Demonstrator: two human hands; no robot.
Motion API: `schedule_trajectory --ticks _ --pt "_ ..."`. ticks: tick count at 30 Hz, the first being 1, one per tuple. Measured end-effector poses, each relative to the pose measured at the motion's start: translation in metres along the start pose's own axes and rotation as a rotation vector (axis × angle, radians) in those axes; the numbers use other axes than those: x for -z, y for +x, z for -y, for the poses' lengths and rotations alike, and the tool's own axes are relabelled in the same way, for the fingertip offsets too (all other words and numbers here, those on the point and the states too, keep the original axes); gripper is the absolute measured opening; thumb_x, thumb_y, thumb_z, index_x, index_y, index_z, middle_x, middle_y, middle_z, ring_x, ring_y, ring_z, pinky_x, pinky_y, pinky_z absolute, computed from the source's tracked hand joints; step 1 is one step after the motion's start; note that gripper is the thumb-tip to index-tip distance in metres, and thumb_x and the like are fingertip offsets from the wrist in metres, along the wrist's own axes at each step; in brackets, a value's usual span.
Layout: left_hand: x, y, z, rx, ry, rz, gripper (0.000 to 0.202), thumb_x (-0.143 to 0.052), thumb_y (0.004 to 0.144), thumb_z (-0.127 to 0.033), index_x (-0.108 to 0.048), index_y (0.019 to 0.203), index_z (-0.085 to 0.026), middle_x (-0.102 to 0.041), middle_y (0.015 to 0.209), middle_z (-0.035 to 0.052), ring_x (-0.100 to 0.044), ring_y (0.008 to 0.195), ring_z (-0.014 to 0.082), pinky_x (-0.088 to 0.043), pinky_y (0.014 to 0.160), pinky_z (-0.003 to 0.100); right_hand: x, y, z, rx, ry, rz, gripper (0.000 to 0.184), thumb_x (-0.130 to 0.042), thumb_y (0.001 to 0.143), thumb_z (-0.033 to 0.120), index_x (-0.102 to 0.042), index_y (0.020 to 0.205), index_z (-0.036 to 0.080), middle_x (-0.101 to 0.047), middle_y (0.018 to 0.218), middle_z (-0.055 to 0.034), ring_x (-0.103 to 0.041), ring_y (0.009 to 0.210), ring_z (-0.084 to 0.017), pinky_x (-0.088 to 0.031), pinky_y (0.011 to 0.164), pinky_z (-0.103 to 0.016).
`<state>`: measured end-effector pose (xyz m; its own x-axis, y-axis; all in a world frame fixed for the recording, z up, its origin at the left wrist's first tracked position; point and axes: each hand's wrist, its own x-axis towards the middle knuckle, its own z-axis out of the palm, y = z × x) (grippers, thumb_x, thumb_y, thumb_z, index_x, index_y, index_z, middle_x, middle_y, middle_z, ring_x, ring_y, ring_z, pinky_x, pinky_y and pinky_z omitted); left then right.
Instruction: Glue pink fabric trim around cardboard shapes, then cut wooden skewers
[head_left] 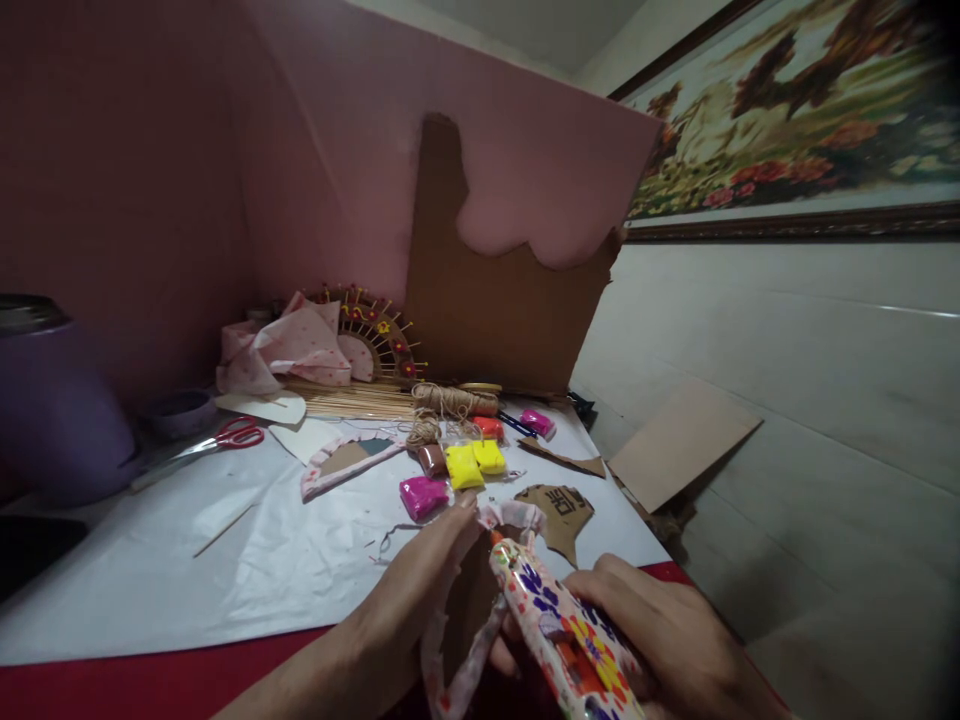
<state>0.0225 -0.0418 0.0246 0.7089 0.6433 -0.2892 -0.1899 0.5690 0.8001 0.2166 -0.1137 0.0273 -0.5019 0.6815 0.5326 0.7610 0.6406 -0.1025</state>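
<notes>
My right hand (652,610) is wrapped round a glue gun (547,610) with a flowered covering. Its orange nozzle points at the inner edge of a cardboard piece (469,590) trimmed with pink-dotted white fabric. That piece is gripped by my left hand (420,580), whose fingers are partly hidden behind it. Just beyond the left hand lies a magenta clay packet (424,497). Yellow clay packets (474,462) and a brown packet (431,460) sit behind it. A second fabric-edged cardboard piece (345,462) rests to the left.
Red-handled scissors (240,432), a thin stick (223,531) and a purple container (60,400) are at left. Twine (454,400), bundled sticks (352,400) and a decorated fan shape (390,345) stand behind. Cardboard scraps (559,510) lie right; tall cut cardboard (502,320) leans at the back.
</notes>
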Motion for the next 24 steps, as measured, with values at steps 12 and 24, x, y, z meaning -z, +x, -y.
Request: schedule_trajectory --ticks 12,24 --pt "0.007 0.002 0.002 -0.011 0.003 -0.142 0.065 -0.036 0.08 -0.065 -0.066 0.079 -0.007 -0.065 0.061 0.013 -0.061 0.046 0.0174 -0.041 0.046 0.023 0.016 -0.01 -0.036 -0.425 -0.171 -0.2 0.025 -0.046 0.087 0.034 -0.049 0.108 0.02 -0.065 0.089 -0.0075 -0.064 0.068 -0.02 -0.049 0.057 -0.027" --pt "0.007 -0.001 -0.009 -0.096 -0.129 -0.12 0.051 -0.041 0.082 -0.055 -0.063 0.086 -0.009 -0.068 0.065 0.0118 -0.062 0.049 0.019 -0.045 0.05 0.027 -0.022 0.0 -0.063 -0.492 -0.229 0.246 0.037 -0.044 0.089 0.028 -0.048 0.121 0.011 -0.057 0.101 -0.015 -0.058 0.093 -0.029 -0.048 0.081 -0.047"
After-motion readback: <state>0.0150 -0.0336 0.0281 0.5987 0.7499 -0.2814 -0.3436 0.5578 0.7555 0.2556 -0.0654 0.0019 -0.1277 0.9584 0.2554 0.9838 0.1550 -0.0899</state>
